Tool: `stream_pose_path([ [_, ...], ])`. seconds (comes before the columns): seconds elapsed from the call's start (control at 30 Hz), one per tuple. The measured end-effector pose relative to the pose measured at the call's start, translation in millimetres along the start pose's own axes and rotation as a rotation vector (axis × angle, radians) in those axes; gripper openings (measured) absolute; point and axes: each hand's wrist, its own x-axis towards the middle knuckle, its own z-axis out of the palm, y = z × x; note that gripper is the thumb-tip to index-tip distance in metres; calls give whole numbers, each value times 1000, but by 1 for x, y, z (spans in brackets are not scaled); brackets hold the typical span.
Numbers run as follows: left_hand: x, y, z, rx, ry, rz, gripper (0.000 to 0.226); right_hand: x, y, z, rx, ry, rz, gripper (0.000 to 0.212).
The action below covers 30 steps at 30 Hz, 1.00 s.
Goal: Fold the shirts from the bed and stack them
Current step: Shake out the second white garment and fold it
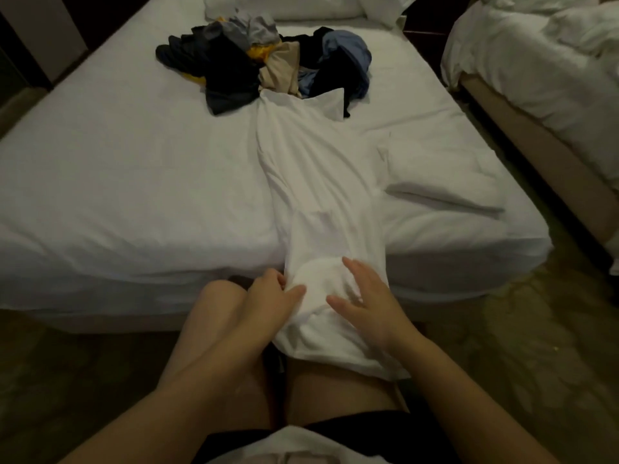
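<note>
- The left hand [269, 298] grips the near end of the white shirt [318, 182], fingers curled into the cloth.
- The right hand [365, 304] rests just beside it, fingers spread flat on the shirt.
- A pile of clothes [268, 61] lies well beyond both hands.

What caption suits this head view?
Left hand pinches white shirt draped off the bed, right hand rests on it; clothes pile beyond.

Bare sheet on the bed [117, 169] lies open from nine to ten o'clock. The clothes pile [264, 61] blocks twelve o'clock. The white shirt [318, 169] covers the middle, and a second bed [536, 78] stands at two o'clock.
</note>
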Motion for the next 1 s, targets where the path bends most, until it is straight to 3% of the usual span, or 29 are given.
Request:
stream_pose_path([
  [0.23,-13,-6,6,-230,-126,-105,50,-35,-8,9,-174,-87,-60,56],
  [0.37,-40,-20,-12,-132,117,4,42,-63,-13,10,-179,-143,-103,66],
  [0.47,-38,-49,-19,-166,191,34,48,-89,-11,15,-371,-192,-186,73],
  [0.57,-32,-73,-20,-105,150,68,59,-101,-1,17,-367,-58,-286,52],
  [0.63,-40,-66,-20,-101,166,77,42,-103,4,13,-298,58,-295,36],
  [0.7,-48,-60,-19,-109,194,135,27,-103,8,11,-266,131,-306,38],
  [0.9,-65,-67,-26,-205,51,320,25,-105,23,14,-223,206,-320,28],
  [0.93,-69,-67,-27,-167,19,338,32,-105,26,13,-190,229,-313,27],
  [1.0,-77,-69,-28,-8,6,400,72,-106,31,12,-120,281,-282,24],
])
